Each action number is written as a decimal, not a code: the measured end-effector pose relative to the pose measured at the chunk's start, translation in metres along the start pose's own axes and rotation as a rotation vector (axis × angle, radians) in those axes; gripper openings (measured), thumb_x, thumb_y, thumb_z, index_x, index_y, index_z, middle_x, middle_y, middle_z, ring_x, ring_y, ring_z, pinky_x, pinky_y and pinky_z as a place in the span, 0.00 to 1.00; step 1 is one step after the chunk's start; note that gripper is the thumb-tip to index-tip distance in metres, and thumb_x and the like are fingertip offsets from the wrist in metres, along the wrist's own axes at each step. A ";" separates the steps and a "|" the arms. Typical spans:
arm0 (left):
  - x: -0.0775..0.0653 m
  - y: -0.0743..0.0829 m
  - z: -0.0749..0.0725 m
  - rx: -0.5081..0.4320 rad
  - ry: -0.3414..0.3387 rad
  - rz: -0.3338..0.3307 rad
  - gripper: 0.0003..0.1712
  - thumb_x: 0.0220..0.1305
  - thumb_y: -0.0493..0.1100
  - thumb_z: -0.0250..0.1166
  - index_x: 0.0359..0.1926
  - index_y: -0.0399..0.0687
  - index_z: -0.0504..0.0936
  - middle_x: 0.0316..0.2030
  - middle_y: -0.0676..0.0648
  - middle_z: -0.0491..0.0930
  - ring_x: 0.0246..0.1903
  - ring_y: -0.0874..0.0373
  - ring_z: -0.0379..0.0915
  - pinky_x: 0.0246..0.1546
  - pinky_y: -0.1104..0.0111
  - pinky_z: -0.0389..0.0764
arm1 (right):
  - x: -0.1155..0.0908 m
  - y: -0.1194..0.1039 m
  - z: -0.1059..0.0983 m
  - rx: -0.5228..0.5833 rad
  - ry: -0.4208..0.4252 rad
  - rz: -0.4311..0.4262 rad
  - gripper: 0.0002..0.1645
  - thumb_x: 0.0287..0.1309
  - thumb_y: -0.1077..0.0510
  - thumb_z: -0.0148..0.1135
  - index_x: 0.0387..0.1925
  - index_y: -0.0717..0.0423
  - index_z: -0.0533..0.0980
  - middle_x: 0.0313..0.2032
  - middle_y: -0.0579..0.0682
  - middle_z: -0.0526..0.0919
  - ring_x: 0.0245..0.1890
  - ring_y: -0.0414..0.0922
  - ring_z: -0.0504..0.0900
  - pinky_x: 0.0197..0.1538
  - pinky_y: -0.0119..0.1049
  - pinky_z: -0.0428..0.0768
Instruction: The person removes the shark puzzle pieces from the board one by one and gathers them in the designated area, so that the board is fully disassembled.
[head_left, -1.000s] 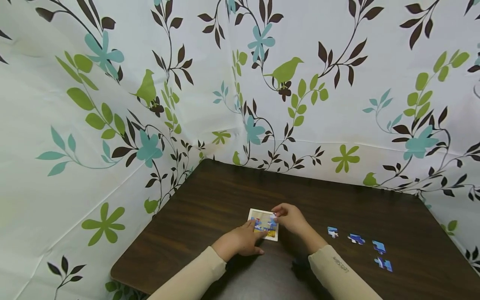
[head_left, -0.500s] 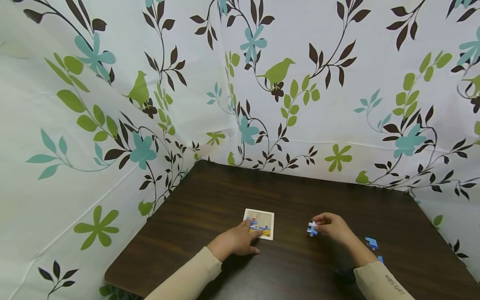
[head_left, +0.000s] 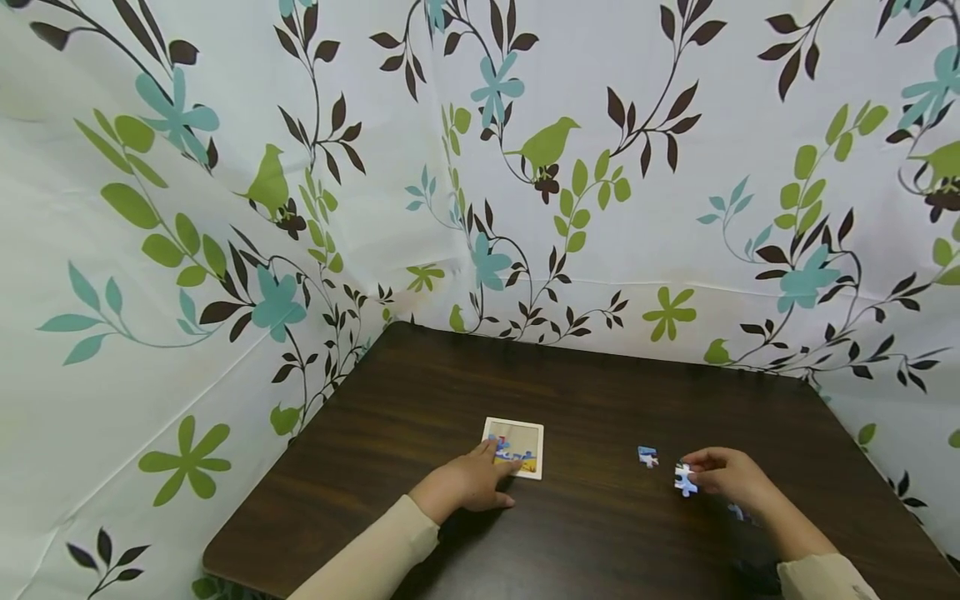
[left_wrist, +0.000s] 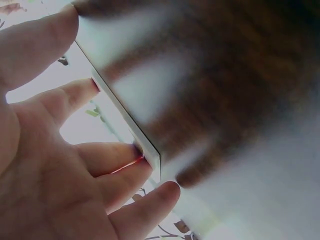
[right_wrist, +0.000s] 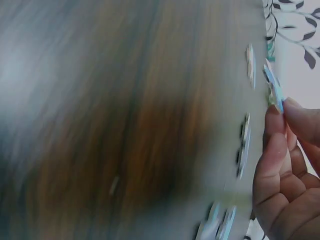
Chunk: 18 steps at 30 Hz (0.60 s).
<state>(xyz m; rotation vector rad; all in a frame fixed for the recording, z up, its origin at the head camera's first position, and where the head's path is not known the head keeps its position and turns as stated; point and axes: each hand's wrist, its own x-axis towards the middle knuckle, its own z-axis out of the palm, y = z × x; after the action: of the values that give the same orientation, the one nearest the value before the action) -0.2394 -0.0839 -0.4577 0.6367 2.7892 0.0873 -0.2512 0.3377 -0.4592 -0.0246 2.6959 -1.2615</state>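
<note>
My left hand (head_left: 468, 482) lies with extended fingers on the near left part of a small square puzzle board (head_left: 530, 429) with a pale wooden frame. A few colourful pieces sit along the board's lower and left parts; the fingers partly hide them. Off to the right, my right hand (head_left: 726, 477) pinches a blue and white jigsaw piece (head_left: 685, 480) between thumb and fingertips. The right wrist view shows that pinched piece (right_wrist: 273, 85) edge-on, held off the table. A loose jigsaw piece (head_left: 648, 456) lies just left of the right hand.
Another loose piece (head_left: 737, 512) shows partly beneath the right forearm. In the right wrist view several pieces lie on the tabletop, one jigsaw piece (right_wrist: 243, 146) near the fingers. The dark wooden table (head_left: 420, 383) meets a patterned curtain (head_left: 600, 242) at its back edge.
My right hand has carried the pinched piece from the board rightward to the loose pieces. The board's upper right is now bare. The left hand keeps its place on the board.
</note>
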 end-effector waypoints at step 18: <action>0.002 -0.001 0.002 -0.011 0.001 0.005 0.38 0.63 0.66 0.63 0.72 0.75 0.64 0.76 0.37 0.53 0.76 0.45 0.49 0.68 0.51 0.68 | -0.006 0.019 -0.005 -0.124 0.014 0.037 0.15 0.56 0.65 0.68 0.45 0.67 0.83 0.37 0.53 0.86 0.33 0.41 0.79 0.32 0.36 0.78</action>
<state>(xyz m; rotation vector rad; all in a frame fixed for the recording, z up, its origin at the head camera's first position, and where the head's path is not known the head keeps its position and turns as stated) -0.2410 -0.0841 -0.4599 0.6410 2.7866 0.1046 -0.2453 0.3541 -0.4699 0.0189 2.7694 -1.0876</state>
